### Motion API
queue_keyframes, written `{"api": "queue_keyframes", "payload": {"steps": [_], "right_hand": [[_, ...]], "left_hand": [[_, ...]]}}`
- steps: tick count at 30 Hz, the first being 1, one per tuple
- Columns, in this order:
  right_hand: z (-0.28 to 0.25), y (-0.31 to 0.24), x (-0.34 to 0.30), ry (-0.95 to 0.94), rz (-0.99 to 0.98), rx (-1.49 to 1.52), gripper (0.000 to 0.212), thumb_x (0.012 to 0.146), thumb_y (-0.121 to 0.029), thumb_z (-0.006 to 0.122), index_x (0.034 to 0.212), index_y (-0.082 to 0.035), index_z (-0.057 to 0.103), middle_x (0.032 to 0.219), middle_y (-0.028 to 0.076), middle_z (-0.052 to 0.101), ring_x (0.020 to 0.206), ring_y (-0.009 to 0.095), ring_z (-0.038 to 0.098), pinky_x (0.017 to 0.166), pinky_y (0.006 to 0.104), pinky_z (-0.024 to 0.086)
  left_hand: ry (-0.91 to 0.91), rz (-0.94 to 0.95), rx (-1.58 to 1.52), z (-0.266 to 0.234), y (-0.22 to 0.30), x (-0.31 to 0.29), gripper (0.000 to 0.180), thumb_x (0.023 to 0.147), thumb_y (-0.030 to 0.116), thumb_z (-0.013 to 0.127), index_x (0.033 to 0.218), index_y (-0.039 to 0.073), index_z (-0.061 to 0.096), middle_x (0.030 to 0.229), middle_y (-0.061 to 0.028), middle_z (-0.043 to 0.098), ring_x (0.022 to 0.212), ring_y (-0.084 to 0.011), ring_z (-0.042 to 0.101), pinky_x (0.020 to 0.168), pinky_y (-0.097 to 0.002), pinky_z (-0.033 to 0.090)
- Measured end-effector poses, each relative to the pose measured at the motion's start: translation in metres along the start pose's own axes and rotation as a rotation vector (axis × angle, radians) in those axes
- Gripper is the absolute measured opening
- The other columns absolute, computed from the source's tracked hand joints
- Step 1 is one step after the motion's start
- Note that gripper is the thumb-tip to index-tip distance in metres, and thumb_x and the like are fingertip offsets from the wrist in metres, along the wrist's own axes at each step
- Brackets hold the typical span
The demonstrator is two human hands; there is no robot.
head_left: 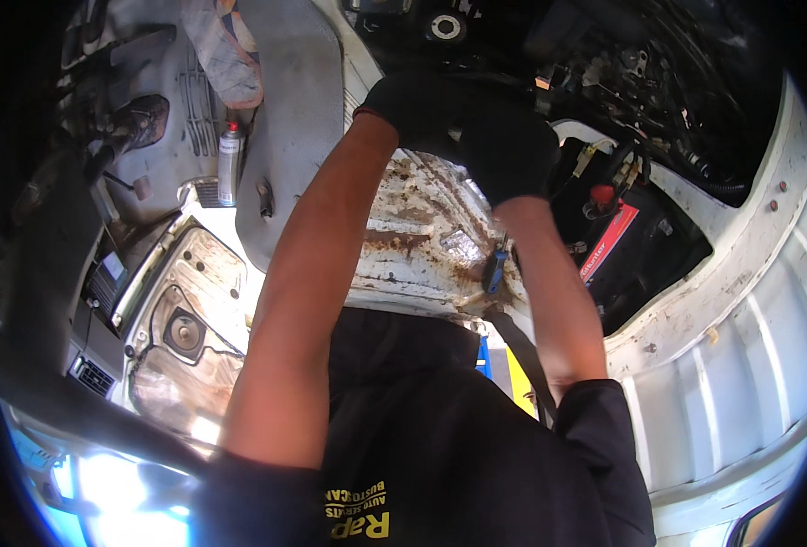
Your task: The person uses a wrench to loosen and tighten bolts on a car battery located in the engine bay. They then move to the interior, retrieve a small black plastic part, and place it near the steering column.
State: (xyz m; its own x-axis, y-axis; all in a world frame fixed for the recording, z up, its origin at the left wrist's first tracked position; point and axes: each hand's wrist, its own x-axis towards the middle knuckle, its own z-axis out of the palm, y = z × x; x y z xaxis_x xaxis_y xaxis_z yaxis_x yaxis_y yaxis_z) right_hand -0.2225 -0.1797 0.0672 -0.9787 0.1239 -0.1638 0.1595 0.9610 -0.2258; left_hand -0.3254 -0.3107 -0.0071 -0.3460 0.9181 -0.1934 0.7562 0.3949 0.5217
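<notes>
My left hand (414, 109) and my right hand (514, 150), both in black gloves, reach forward close together over the dark engine compartment (595, 68). Their fingers blend into the dark parts there, so what they touch or hold is hidden. Beneath my forearms lies a rusty, worn white metal panel (403, 242). A blue-handled tool (493, 272), its tip hard to make out, rests on that panel beside my right forearm. Right of my right hand is a black battery (654, 246) with a red label and a red terminal cover (601, 194).
At left, a spray can (228, 166) with a red top stands beside a grey panel (298, 100). A stained cloth (226, 55) hangs above it. An open door with a round speaker (185, 331) is at lower left. White ribbed bodywork (722, 383) curves along the right.
</notes>
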Motion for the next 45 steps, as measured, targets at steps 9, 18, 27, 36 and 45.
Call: {"api": "queue_keyframes", "payload": {"steps": [9,18,27,36,45], "right_hand": [[0.014,0.116,-0.03,-0.286,-0.157,0.217,0.033,0.098,-0.022,0.056,0.128,-0.014,0.068,0.118,0.012,0.071,0.103,0.034,0.068,0.086,0.0467,0.055],[0.011,0.085,-0.017,-0.218,-0.175,-0.109,0.017,0.094,-0.024,0.059,0.102,-0.012,0.068,0.091,0.01,0.071,0.081,0.031,0.07,0.068,0.0462,0.056],[0.003,0.066,-0.019,-0.271,-0.164,-0.195,0.029,0.09,-0.017,0.06,0.118,-0.014,0.067,0.1,0.007,0.07,0.092,0.029,0.069,0.074,0.0442,0.058],[-0.008,0.034,-0.01,-0.195,-0.123,-0.133,0.014,0.087,-0.018,0.061,0.095,-0.013,0.072,0.09,0.008,0.07,0.085,0.029,0.07,0.07,0.0444,0.057],[0.006,0.034,-0.009,-0.156,-0.158,-0.04,0.019,0.089,-0.019,0.062,0.102,-0.01,0.072,0.09,0.012,0.071,0.086,0.03,0.07,0.073,0.0435,0.056]], "left_hand": [[-0.187,-0.086,-0.023,-0.023,0.013,0.004,0.072,0.07,0.076,0.073,0.096,0.009,0.078,0.087,-0.0163,0.075,0.083,-0.0348,0.074,0.082,-0.0457,0.059],[-0.136,-0.083,-0.028,-0.014,0.008,0.003,0.073,0.07,0.076,0.073,0.097,0.009,0.078,0.088,-0.0163,0.075,0.083,-0.0347,0.074,0.082,-0.0456,0.059],[-0.089,-0.098,0.005,-0.001,0.003,0.001,0.073,0.071,0.076,0.073,0.097,0.009,0.078,0.089,-0.0162,0.075,0.084,-0.0346,0.074,0.082,-0.0454,0.059],[-0.088,-0.11,0.013,0.0,0.005,-0.004,0.073,0.071,0.076,0.073,0.097,0.009,0.078,0.089,-0.0161,0.075,0.084,-0.0346,0.074,0.082,-0.0452,0.059],[-0.187,-0.095,0.038,-0.008,0.005,0.001,0.073,0.071,0.077,0.073,0.097,0.008,0.078,0.09,-0.0161,0.075,0.084,-0.0345,0.074,0.082,-0.0451,0.059]]}}
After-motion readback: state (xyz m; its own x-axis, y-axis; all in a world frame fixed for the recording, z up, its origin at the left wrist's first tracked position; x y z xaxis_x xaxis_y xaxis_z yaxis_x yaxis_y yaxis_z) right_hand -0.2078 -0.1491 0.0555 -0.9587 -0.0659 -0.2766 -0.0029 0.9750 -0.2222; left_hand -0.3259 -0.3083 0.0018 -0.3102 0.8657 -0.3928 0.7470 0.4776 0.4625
